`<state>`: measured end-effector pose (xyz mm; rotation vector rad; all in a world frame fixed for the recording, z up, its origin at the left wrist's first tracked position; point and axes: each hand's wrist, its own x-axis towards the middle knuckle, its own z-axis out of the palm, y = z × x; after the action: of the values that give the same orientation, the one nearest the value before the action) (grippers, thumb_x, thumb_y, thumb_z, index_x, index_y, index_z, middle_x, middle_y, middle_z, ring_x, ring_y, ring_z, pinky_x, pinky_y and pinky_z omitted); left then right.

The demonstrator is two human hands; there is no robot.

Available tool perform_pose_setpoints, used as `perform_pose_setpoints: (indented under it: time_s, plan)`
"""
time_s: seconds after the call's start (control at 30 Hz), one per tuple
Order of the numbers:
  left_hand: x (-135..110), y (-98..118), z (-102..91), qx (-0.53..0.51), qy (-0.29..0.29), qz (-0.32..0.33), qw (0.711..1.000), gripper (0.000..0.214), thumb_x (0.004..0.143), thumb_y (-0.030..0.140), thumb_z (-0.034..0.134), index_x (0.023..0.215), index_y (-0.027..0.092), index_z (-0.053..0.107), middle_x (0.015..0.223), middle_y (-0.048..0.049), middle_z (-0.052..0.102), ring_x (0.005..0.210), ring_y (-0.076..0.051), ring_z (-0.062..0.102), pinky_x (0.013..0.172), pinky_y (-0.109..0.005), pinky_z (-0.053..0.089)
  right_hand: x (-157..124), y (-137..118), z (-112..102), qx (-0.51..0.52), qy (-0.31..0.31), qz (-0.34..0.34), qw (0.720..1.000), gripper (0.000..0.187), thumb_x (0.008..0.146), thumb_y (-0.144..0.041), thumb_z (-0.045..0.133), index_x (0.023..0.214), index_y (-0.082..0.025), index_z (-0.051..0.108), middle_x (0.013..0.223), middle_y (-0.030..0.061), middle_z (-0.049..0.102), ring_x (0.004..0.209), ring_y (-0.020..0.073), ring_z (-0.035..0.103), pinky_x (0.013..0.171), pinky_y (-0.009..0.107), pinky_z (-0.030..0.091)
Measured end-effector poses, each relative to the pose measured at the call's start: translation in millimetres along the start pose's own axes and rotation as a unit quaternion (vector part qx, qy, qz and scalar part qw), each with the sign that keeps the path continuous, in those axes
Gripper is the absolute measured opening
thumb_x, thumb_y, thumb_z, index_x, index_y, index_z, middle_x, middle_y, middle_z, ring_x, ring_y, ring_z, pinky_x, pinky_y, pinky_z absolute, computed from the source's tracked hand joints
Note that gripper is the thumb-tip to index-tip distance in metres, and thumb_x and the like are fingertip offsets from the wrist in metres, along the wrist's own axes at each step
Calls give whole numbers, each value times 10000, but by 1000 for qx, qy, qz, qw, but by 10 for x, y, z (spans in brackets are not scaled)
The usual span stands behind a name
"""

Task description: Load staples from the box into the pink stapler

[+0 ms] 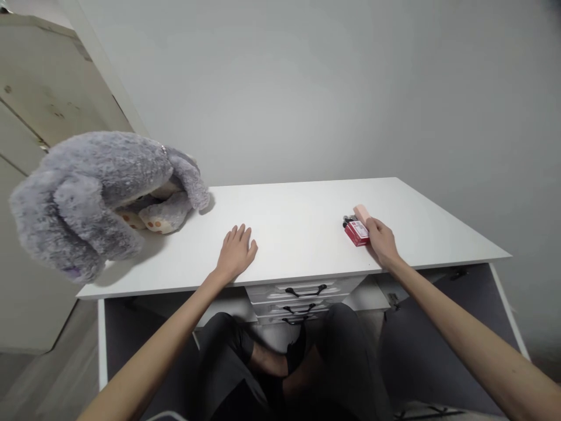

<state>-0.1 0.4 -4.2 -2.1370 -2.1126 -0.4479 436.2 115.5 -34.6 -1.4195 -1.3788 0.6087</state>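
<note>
My left hand point(236, 251) lies flat, palm down, on the white cabinet top point(293, 222), fingers stretched out and holding nothing. On the right side of the top, my right hand point(382, 241) is closed round a pale pink rectangular block point(362, 214), whose far end sticks out past the fingers. Right beside these fingers is a small red box point(356, 233) with a white label. Whether the hand also grips the box I cannot tell. Small black and clear items point(347, 221) show behind the box, too small to name.
A large grey plush toy point(109, 169) slumps over the left end of the top. Below the front edge are drawers with black handles point(305, 290), and cabinet doors point(456, 339) stand open on both sides of my legs. A grey wall point(280, 93) rises behind.
</note>
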Motion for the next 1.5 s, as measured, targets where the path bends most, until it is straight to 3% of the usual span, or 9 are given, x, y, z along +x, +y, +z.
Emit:
perform_pose_setpoints:
  time_s: [0.3, 0.87, 1.0, 1.27, 1.37, 1.5]
  plan:
    - [-16, 22, -12, 22, -4, 4, 1000, 574, 1086, 361, 391, 1549, 73, 571, 1688, -213, 476, 1612, -411, 386, 1325, -570, 320, -325, -425, 452, 29, -38, 33, 998, 575, 991, -647, 466, 1143, -183, 769, 1164, 138, 795, 1039, 324, 680, 937, 425, 471]
    - [-35, 22, 8, 17, 6, 5, 1000, 555, 1081, 369, 396, 1545, 120, 573, 1690, -186, 485, 1616, -384, 388, 1326, -563, 319, -872, -1104, 1189, 58, -106, 7, 993, 681, 1008, -668, 416, 1303, -158, 757, 1316, 196, 775, 1149, 379, 706, 1021, 467, 507]
    - [-34, 24, -7, 1, 4, 3, 1000, 558, 1078, 368, 401, 1540, 110, 576, 1687, -199, 484, 1617, -398, 382, 1324, -578, 316, -959, -1201, 1311, 77, -124, -4, 989, 658, 1014, -675, 419, 1280, -187, 771, 1284, 172, 795, 1145, 381, 723, 1024, 474, 526]
    - [-39, 36, -8, -2, 1, 0, 1000, 554, 1078, 365, 398, 1536, 104, 571, 1688, -206, 481, 1622, -396, 371, 1326, -570, 304, -986, -1178, 1331, 117, -137, -12, 984, 685, 1002, -726, 473, 1337, -197, 750, 1335, 139, 786, 1234, 369, 708, 1069, 468, 540]
    - [-41, 18, -16, -11, 7, -1, 1000, 534, 1075, 368, 417, 1520, 127, 587, 1683, -187, 495, 1619, -386, 379, 1329, -569, 304, -946, -1107, 1213, 98, -147, -9, 984, 694, 1025, -732, 415, 1327, -205, 753, 1394, 129, 760, 1274, 366, 690, 1123, 499, 516]
    - [-48, -19, -73, -72, 9, 37, 997, 483, 1056, 379, 470, 1445, 154, 646, 1619, -158, 575, 1584, -351, 441, 1325, -541, 338, -863, -970, 990, 55, -142, -23, 988, 669, 1026, -684, 471, 1398, -185, 717, 1522, 161, 675, 1415, 355, 615, 1227, 516, 439]
